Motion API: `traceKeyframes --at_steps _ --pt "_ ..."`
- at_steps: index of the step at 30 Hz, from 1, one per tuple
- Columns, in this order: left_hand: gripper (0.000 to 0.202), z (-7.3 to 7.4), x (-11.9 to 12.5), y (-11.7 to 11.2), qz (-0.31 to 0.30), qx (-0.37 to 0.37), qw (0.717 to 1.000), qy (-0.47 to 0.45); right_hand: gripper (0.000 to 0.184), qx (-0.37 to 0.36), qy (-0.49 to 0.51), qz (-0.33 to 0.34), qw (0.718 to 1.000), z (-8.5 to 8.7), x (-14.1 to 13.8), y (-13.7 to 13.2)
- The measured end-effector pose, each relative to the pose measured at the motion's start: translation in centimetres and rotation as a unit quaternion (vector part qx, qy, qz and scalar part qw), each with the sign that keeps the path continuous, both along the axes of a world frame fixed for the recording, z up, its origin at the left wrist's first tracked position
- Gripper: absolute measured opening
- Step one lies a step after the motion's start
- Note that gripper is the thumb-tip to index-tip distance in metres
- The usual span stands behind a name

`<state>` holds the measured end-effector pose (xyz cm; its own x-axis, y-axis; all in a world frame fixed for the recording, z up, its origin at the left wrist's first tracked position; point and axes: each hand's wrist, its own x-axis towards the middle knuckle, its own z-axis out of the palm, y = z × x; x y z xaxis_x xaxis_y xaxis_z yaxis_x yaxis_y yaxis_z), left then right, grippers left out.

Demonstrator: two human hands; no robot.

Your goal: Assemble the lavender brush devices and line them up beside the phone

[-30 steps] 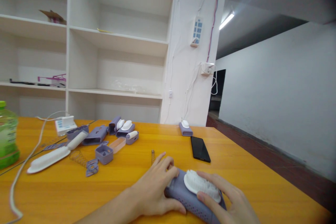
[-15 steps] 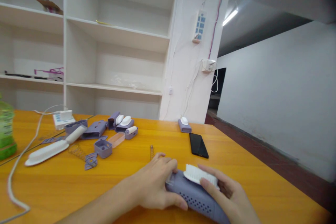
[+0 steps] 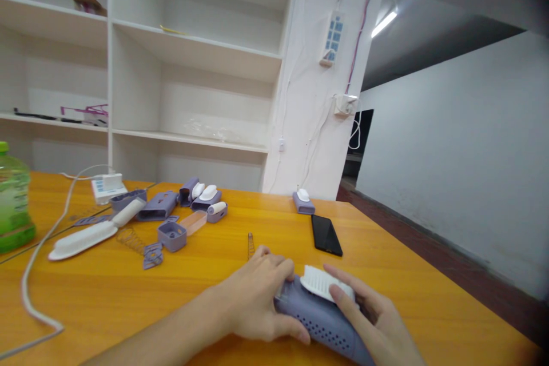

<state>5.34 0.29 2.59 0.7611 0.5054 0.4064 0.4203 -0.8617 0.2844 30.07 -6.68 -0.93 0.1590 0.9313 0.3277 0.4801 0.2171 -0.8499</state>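
here, left hand [image 3: 261, 297] clasping casing [image 3: 321, 320], right hand [image 3: 377, 317] pinching white brush [image 3: 318, 282], bottle label [image 3: 18, 193] unreadable

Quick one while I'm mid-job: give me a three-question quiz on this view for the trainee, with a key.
1. True or false: the left hand grips one end of the perforated purple casing.

2. The fingers of the right hand touch:
A) the black phone
B) the white bristled piece
C) a coil spring

3. Fill in: the cap of the bottle at the picture's left edge is ____ in colour.

Key: 1. True; 2. B; 3. green
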Motion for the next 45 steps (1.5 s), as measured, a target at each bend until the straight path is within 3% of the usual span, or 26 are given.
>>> traceKeyframes --at_steps 14,20,31,41,45 --pt "0.068 -0.3 0.0 0.2 -0.007 -0.003 1.000 0.001 0.044 0.069 -0.123 -0.023 0.990 0.9 -1.3 -1.1" --pt "0.073 -0.8 -0.4 0.1 -0.015 -0.029 0.999 -0.013 0.058 0.043 -0.134 -0.012 0.990 0.6 0.2 -1.7" --pt "0.082 -2.0 -0.5 0.9 -0.042 -0.059 0.997 -0.035 0.054 -0.070 -0.109 0.072 0.989 1.4 0.9 -1.2" --pt "0.071 -1.8 -0.7 1.1 -0.033 -0.080 0.996 -0.023 0.050 -0.042 -0.068 0.111 0.991 1.3 -0.5 -0.4" --pt "0.087 -2.0 -0.8 0.9 -0.023 -0.106 0.994 -0.029 0.047 -0.047 -0.062 0.109 0.991 1.3 -0.6 -0.2"
